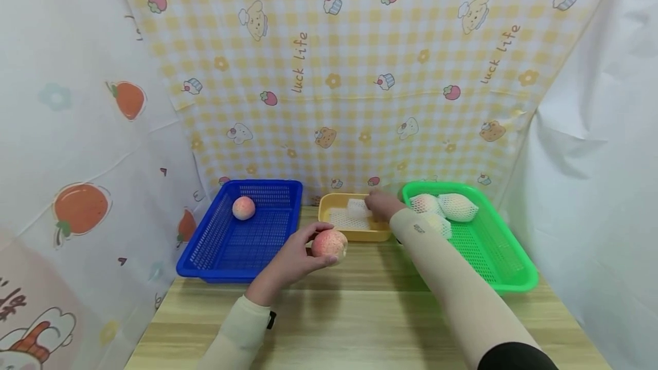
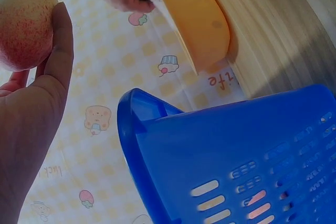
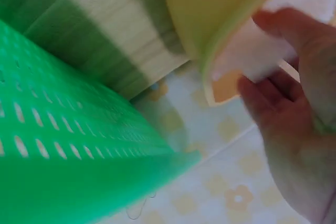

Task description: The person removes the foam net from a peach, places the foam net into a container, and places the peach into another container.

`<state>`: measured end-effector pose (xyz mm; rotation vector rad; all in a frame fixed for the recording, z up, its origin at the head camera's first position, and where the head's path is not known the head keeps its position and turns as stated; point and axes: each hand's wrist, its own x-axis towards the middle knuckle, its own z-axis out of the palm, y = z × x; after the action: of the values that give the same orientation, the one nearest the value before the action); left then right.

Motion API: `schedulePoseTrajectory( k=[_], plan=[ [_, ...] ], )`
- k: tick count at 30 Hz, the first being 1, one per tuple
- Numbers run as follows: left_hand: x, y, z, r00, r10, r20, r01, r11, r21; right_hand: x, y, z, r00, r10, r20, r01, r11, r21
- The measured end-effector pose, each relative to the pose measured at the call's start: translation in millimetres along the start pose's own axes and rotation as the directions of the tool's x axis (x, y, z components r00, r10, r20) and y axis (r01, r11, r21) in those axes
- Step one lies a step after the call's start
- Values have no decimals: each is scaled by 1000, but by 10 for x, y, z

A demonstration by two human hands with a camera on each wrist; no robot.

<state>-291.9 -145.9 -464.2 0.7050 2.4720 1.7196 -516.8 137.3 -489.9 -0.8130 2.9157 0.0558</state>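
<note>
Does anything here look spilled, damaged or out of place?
Nothing stands out. One peach lies in the blue basket, the left hand holds another peach, netted fruit sits in the green basket; no spill or damage shows.

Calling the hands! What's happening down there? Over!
Left hand holds peach. Right hand at white netting in yellow tray, grip unclear. Nothing visibly blocking.

Yellow-checked backdrop (image 1: 360, 73) behind wooden table (image 1: 360, 313).

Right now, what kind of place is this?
Probably a small fruit-packing table: there's a bare peach in the left hand, white netting in the yellow tray, and netted fruit in the green basket.
</note>
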Motion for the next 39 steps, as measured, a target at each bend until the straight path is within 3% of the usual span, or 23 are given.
schedulePoseTrajectory(
  k=[2,3,6,14,18,27,39],
  plan=[
    [-3,7,-9,1000,2,-2,-2,1000,-1,-26,-43,-65,995,25,98,-28,999,33],
    [-5,10,-12,1000,2,-2,-2,1000,-2,-29,-60,-89,991,-3,132,5,1000,-17],
    [-15,17,-21,1000,1,-2,-1,1000,-5,-12,-66,-85,984,15,178,-20,999,27],
    [-40,20,-32,1000,-1,-8,1,1000,0,-14,-162,-57,990,-8,139,-5,996,88],
    [-42,28,-44,1000,9,-14,-9,1000,7,-42,-246,-83,990,21,140,-38,992,121],
    [-57,34,-72,1000,8,-18,-8,1000,2,149,-131,142,995,-80,51,83,996,-46],
    [-82,46,-116,1000,0,-31,0,1000,7,377,-68,369,986,47,161,-62,994,90]
  ],
)
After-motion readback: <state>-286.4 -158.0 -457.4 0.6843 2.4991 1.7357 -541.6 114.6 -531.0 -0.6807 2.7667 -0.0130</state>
